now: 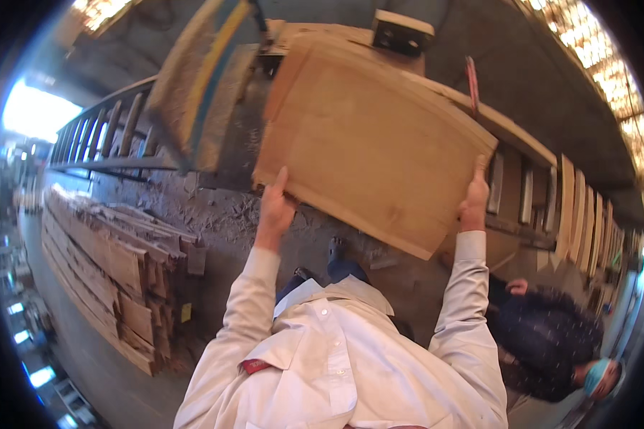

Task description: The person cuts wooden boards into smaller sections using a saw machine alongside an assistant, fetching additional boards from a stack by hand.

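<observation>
Nearest is a cream shirt (311, 372) with small round buttons, filling the bottom middle of the frame, and its long sleeves reach up on both sides. Just past the sleeves are two bare hands. The left hand (275, 211), left of the middle, holds the low left edge of a wide wooden board (368, 143). The right hand (474, 196), right of the middle, holds the board's right edge. Both hands are closed around the edges, but some fingers are hidden, so I cannot tell how far those bend. The board is flat and light brown, and sits in the top middle. Below it, blue shoes (338, 250) peek out on the floor. A big pile of rough planks (114, 279) lies at the left. At the lower right is another person (551, 329) in a dark top and a blue-green mask. Wood bits (222, 204) lie on the floor left of the middle. At the upper left are a yellow and blue striped panel (204, 86) and a rack with bars (114, 129). More planks (583, 214) line up at the right. Far off at the left, bright light (39, 111) shines in.
</observation>
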A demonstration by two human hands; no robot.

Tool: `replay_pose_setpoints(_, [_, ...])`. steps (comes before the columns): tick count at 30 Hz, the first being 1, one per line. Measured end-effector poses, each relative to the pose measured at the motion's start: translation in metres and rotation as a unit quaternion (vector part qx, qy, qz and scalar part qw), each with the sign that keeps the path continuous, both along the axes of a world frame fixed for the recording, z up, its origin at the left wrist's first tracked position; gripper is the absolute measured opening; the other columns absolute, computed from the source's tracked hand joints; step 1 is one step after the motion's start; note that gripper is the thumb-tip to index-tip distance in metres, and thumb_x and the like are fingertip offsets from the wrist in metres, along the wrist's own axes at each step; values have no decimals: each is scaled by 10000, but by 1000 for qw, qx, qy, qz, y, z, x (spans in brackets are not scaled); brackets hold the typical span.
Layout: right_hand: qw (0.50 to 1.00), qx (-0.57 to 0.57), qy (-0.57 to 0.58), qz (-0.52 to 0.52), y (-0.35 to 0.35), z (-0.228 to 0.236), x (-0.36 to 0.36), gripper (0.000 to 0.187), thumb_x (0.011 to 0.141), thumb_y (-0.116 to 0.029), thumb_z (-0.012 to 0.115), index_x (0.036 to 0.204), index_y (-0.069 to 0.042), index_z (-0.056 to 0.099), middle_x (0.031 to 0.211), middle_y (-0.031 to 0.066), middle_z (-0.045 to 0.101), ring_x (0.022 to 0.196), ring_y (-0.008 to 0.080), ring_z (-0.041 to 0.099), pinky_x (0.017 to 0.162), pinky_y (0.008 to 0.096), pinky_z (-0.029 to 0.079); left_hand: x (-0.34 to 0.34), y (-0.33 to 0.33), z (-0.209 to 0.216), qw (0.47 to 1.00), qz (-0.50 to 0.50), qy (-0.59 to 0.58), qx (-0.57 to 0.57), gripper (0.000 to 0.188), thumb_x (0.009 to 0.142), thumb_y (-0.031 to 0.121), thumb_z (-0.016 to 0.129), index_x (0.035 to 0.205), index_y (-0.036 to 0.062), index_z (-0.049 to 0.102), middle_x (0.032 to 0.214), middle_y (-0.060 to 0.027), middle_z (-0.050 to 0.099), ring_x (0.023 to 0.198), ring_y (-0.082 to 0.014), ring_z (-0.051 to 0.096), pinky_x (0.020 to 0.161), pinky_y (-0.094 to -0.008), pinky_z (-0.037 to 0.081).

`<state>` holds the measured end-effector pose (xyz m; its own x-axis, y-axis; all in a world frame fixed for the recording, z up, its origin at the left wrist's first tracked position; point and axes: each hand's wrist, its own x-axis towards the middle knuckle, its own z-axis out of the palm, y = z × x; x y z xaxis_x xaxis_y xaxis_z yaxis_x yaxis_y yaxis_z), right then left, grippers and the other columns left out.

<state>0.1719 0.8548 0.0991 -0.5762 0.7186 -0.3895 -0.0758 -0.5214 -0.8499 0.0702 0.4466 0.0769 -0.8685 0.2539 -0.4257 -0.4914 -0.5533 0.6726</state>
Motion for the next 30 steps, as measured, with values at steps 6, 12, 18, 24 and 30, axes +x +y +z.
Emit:
replay_pose_setpoints(6, [996, -2, -54, 73, -56, -43, 42, 503, 962, -363, 557, 1171, 94, 565, 1112, 126, 637, 975, 176, 615, 845, 299, 500, 42, -47, -17, 997, 45, 2, -67, 408, 958, 219, 571, 1312, 45, 468, 1256, -59, 569, 1137, -218, 560, 933, -378, 482])
replay_pose_setpoints(12, [993, 57, -75, 75, -98, -63, 25, 445, 971, -332, 540, 1112, 88, 576, 1035, 114, 644, 869, 152, 613, 749, 287, 494, 17, -84, -15, 995, 50, -3, -80, 426, 948, 200, 586, 1316, 25, 462, 1265, -88, 555, 1139, -217, 555, 968, -373, 457])
replay_pose_setpoints(18, [974, 145, -129, 120, -137, -70, -48, 448, 944, -361, 549, 994, 80, 608, 923, 168, 666, 855, 217, 639, 764, 357, 491, -11, -124, -55, 975, 135, -52, -166, 425, 929, 228, 620, 1261, -11, 502, 1207, -93, 586, 1119, -224, 557, 923, -379, 464])
replay_pose_setpoints(24, [959, 203, -142, 137, -186, -51, -112, 457, 934, -367, 573, 971, 87, 609, 887, 149, 662, 776, 184, 609, 701, 349, 491, -28, -160, -46, 964, 215, -27, -155, 401, 929, 252, 619, 1230, 4, 527, 1178, -93, 595, 1116, -240, 551, 961, -399, 429])
replay_pose_setpoints(30, [975, 123, -101, 154, -176, -40, -61, 431, 921, -349, 584, 973, 77, 618, 894, 137, 668, 795, 200, 618, 725, 345, 485, 20, -152, -46, 974, 201, -20, -106, 377, 943, 269, 595, 1198, -4, 545, 1162, -85, 607, 1083, -230, 570, 943, -371, 439])
